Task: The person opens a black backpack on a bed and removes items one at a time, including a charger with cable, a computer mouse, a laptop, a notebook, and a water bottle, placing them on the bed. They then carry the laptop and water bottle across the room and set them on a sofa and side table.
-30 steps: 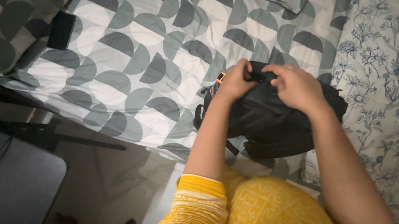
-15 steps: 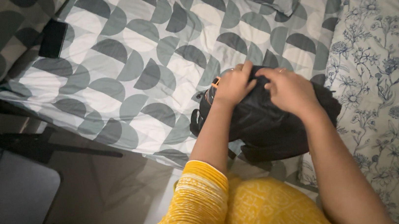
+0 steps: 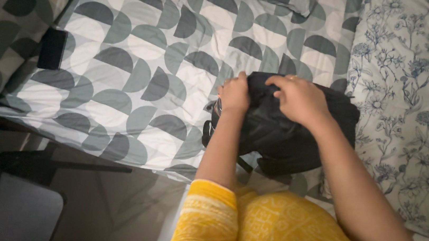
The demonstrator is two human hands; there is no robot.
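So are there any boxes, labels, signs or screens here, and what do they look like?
Flat black rectangle: lies at the far left on the patterned bed cover; it looks like a dark, unlit phone, though that is not certain.
No boxes, labels or signs show anywhere else.
Black bag: under both hands, left hand and right hand; no label shows on it.

Single head-worn view, looking steeply down past own chest and forearms. Bed (image 3: 129,65) edge runs diagonally across frame, floor (image 3: 122,199) lower left. Close range: both hands mid-frame at arm's length. No second view to overlap.
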